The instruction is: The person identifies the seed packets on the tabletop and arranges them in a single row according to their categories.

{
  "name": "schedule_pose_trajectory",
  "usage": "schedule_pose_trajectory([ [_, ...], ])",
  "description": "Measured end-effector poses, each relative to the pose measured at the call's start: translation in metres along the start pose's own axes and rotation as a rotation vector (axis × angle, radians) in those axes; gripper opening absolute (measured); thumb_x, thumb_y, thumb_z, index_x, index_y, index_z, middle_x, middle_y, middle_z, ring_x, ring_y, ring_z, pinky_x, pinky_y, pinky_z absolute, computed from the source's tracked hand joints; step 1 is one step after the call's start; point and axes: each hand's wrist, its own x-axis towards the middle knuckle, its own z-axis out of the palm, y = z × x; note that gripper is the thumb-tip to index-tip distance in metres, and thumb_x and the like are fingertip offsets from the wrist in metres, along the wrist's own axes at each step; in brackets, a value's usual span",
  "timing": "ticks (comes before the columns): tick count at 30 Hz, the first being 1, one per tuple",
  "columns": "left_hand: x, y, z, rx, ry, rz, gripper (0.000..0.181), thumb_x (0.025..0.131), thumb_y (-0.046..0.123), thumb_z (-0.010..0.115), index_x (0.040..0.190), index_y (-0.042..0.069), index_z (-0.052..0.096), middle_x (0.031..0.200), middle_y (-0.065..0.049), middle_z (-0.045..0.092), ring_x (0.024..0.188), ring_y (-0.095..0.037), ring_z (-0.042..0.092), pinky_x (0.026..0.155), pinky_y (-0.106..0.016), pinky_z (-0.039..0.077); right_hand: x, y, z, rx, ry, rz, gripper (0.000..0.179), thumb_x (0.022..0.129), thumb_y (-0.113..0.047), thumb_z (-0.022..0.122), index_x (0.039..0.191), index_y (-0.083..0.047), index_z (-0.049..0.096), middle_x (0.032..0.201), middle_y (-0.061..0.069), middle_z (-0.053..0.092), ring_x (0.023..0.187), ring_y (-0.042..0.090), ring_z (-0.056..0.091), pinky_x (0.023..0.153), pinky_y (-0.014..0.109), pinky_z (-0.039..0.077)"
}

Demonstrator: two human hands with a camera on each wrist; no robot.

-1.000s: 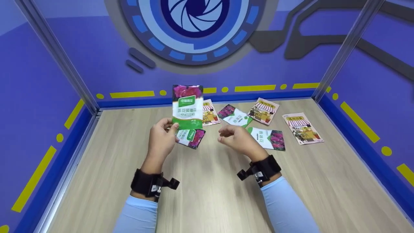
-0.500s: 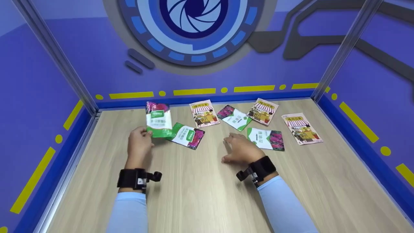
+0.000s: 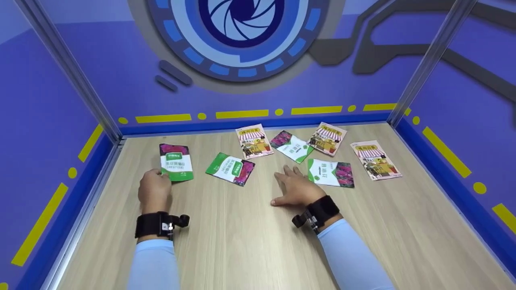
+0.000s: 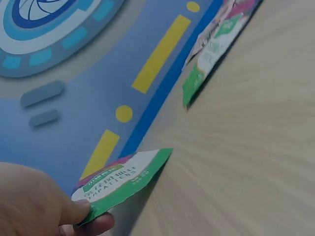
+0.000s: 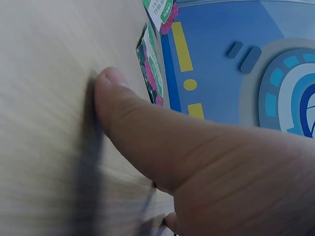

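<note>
At the table's left, my left hand [image 3: 155, 189] pinches the lower left corner of a green and white seed packet [image 3: 176, 163] with magenta flowers. The left wrist view shows thumb and finger on that packet [image 4: 123, 182], its far edge raised off the table. A similar seed packet [image 3: 231, 169] lies slantwise to the right of it. My right hand [image 3: 298, 187] rests near the table with fingers spread and holds nothing. Close to its fingers lies a green and white packet [image 3: 328, 173] with pink-purple flowers; another such packet [image 3: 292, 146] lies behind.
Pink packets with a striped awning lie at the back: one left of centre [image 3: 254, 141], one right of centre [image 3: 327, 139], one farther right [image 3: 375, 160]. Blue-purple panels [image 3: 258, 96] wall in the wooden table [image 3: 242, 241] at back and sides.
My left hand has carried its seed packet leftward and down toward the table, uncovering the packets behind. My right hand has lowered, and its fingers have spread.
</note>
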Motion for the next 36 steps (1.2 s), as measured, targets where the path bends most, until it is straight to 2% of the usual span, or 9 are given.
schedule_pose_trajectory([
  [5, 0.001, -0.007, -0.001, -0.003, -0.007, -0.023, 0.047, 0.115, 0.016, 0.044, 0.155, -0.003, 0.059, 0.155, -0.028, 0.063, 0.14, -0.046, 0.062, 0.114, -0.062, 0.052, 0.004, -0.001, 0.002, 0.001, 0.028, 0.014, 0.109, 0.084, -0.063, 0.091, 0.17, -0.014, 0.044, 0.182, 0.024, 0.025, 0.168, 0.058, 0.02, 0.134, 0.072, 0.024],
  [9, 0.004, -0.012, 0.002, 0.015, 0.01, 0.008, 0.046, 0.114, 0.011, 0.039, 0.147, -0.01, 0.062, 0.149, -0.032, 0.065, 0.136, -0.047, 0.064, 0.114, -0.061, 0.053, 0.006, -0.001, 0.004, 0.013, 0.042, 0.015, 0.11, 0.082, -0.062, 0.093, 0.169, -0.014, 0.046, 0.182, 0.024, 0.027, 0.167, 0.058, 0.021, 0.134, 0.072, 0.026],
  [11, 0.004, -0.015, 0.003, 0.028, 0.029, 0.013, 0.048, 0.113, 0.011, 0.039, 0.152, -0.011, 0.057, 0.151, -0.038, 0.059, 0.139, -0.052, 0.059, 0.118, -0.063, 0.049, 0.005, -0.001, 0.004, 0.018, 0.046, 0.007, 0.109, 0.082, -0.062, 0.093, 0.169, -0.014, 0.047, 0.182, 0.025, 0.027, 0.167, 0.059, 0.021, 0.134, 0.072, 0.026],
  [14, 0.001, -0.014, 0.006, 0.064, 0.063, -0.001, 0.054, 0.111, 0.011, 0.04, 0.161, -0.008, 0.048, 0.154, -0.043, 0.049, 0.142, -0.059, 0.05, 0.119, -0.068, 0.044, 0.003, 0.0, 0.005, 0.022, 0.051, 0.002, 0.109, 0.082, -0.061, 0.093, 0.168, -0.012, 0.048, 0.181, 0.026, 0.028, 0.166, 0.06, 0.022, 0.134, 0.074, 0.024],
  [17, -0.004, -0.005, 0.013, 0.097, 0.071, -0.005, 0.058, 0.11, 0.013, 0.044, 0.166, -0.002, 0.044, 0.154, -0.04, 0.045, 0.139, -0.057, 0.046, 0.112, -0.068, 0.046, 0.001, 0.002, 0.006, 0.024, 0.051, 0.014, 0.11, 0.082, -0.062, 0.093, 0.168, -0.013, 0.048, 0.181, 0.025, 0.027, 0.166, 0.059, 0.022, 0.135, 0.074, 0.021],
  [22, -0.015, 0.013, 0.028, 0.207, 0.019, 0.096, 0.055, 0.11, 0.019, 0.049, 0.163, 0.006, 0.052, 0.159, -0.031, 0.045, 0.132, -0.051, 0.049, 0.099, -0.066, 0.054, 0.002, 0.004, 0.007, 0.043, 0.056, 0.023, 0.111, 0.081, -0.062, 0.094, 0.169, -0.013, 0.047, 0.182, 0.025, 0.027, 0.167, 0.058, 0.021, 0.136, 0.072, 0.021],
  [25, -0.019, 0.017, 0.033, 0.304, -0.031, 0.139, 0.052, 0.11, 0.018, 0.048, 0.161, 0.009, 0.055, 0.163, -0.028, 0.044, 0.135, -0.049, 0.047, 0.099, -0.068, 0.05, 0.003, 0.004, 0.007, 0.049, 0.053, 0.018, 0.111, 0.081, -0.062, 0.094, 0.169, -0.013, 0.047, 0.182, 0.025, 0.027, 0.168, 0.057, 0.021, 0.136, 0.072, 0.021],
  [29, -0.02, 0.014, 0.033, 0.382, -0.055, 0.155, 0.053, 0.109, 0.012, 0.045, 0.161, 0.006, 0.054, 0.166, -0.028, 0.043, 0.142, -0.046, 0.044, 0.103, -0.068, 0.043, 0.004, 0.002, 0.006, 0.056, 0.053, 0.02, 0.111, 0.08, -0.062, 0.095, 0.168, -0.014, 0.047, 0.182, 0.024, 0.027, 0.168, 0.057, 0.021, 0.136, 0.071, 0.021],
  [36, -0.015, 0.006, 0.021, 0.402, -0.034, 0.155, 0.053, 0.108, 0.008, 0.045, 0.16, 0.001, 0.054, 0.167, -0.034, 0.042, 0.147, -0.049, 0.043, 0.107, -0.069, 0.036, 0.004, 0.001, 0.003, 0.045, 0.063, 0.018, 0.111, 0.079, -0.061, 0.096, 0.167, -0.013, 0.049, 0.181, 0.025, 0.03, 0.167, 0.057, 0.024, 0.135, 0.071, 0.025],
])
